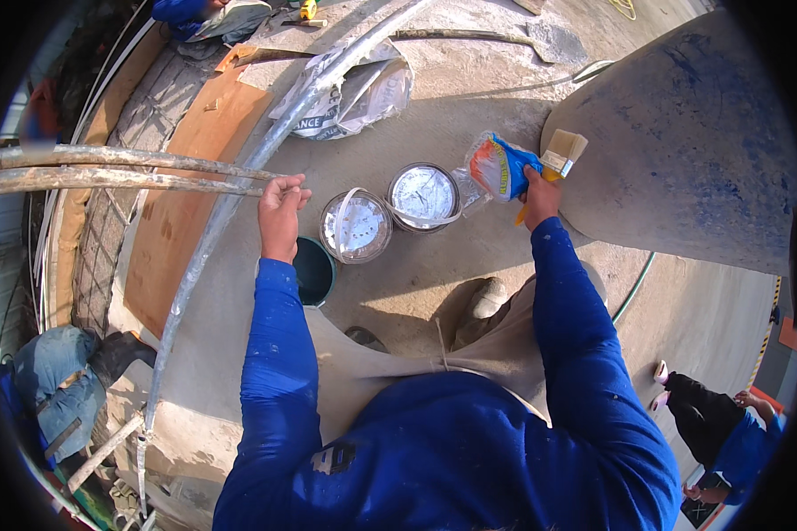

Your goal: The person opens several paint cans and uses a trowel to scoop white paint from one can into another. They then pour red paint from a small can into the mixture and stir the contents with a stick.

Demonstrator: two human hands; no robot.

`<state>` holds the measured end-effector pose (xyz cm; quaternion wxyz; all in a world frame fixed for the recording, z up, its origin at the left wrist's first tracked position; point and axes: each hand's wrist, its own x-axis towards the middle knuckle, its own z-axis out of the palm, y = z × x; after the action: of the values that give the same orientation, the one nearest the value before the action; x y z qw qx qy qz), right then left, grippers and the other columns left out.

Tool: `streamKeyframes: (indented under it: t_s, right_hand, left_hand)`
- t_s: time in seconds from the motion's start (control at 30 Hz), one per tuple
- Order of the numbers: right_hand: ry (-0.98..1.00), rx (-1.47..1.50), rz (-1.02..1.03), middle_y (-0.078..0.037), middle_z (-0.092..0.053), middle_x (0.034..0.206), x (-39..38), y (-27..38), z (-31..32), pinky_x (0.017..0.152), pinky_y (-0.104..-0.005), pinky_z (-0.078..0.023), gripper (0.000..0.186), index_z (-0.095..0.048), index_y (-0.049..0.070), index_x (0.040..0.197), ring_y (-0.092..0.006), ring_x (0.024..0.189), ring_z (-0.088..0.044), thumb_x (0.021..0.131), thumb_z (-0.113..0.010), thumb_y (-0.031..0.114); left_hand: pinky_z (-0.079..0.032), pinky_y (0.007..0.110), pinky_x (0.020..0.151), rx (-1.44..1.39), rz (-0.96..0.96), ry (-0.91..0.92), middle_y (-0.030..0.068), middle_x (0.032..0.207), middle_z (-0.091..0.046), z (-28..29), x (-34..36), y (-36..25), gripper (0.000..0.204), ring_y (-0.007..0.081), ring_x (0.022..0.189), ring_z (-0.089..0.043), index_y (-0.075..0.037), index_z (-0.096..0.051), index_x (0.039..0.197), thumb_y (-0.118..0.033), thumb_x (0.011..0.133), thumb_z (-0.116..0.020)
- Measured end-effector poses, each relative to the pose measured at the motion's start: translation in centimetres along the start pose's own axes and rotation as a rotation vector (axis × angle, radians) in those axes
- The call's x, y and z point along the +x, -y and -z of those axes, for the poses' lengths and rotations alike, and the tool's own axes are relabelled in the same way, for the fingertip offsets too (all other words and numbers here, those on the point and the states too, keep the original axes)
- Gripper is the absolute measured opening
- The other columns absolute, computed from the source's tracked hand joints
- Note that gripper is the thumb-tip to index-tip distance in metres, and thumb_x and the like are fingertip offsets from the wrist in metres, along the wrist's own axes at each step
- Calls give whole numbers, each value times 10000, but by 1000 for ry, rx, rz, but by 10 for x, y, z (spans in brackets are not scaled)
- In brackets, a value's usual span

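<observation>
Right grip (540, 196) clamped on plastic packet (494, 166) and yellow-handled brush (556, 162), just left of big grey cylinder (673, 146). Left grip (282, 212): fingers curled beside two poles (106, 180); can't tell if holding anything. Packet likely light, soft, slippery; take it by a bunched edge. Brush likely light, stiff; take the handle, not bristles. Cylinder wall crowds right side; silver-topped pails (423, 193) sit left. More room probably far side, over floor (469, 115).
</observation>
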<state>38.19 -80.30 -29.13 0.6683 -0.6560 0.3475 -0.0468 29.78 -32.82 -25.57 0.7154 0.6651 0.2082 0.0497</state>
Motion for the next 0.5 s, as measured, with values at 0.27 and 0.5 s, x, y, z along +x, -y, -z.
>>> streamKeyframes:
  t_s: [0.27, 0.5]
  right_hand:
    - [56, -674, 183, -108, -750, 928, -6, -70, -11, 829, -409, -554, 401, -744, 4, 1134, -250, 879, -727, 877, -815, 305]
    - [451, -632, 374, -218, -755, 940, -118, -75, -62, 786, -445, -540, 265, -712, 8, 1050, -375, 872, -734, 944, -722, 251]
  left_hand:
    - [-507, 301, 876, 457, -20, 155, 53, 1140, -698, 16, -1, 15, 193, 134, 943, -653, -49, -705, 1141, -159, 983, -691]
    - [-506, 392, 1040, 676, -163, 636, 170, 1409, -616, -1, -27, 16, 331, 308, 1165, -677, -47, -743, 1186, -241, 921, -785]
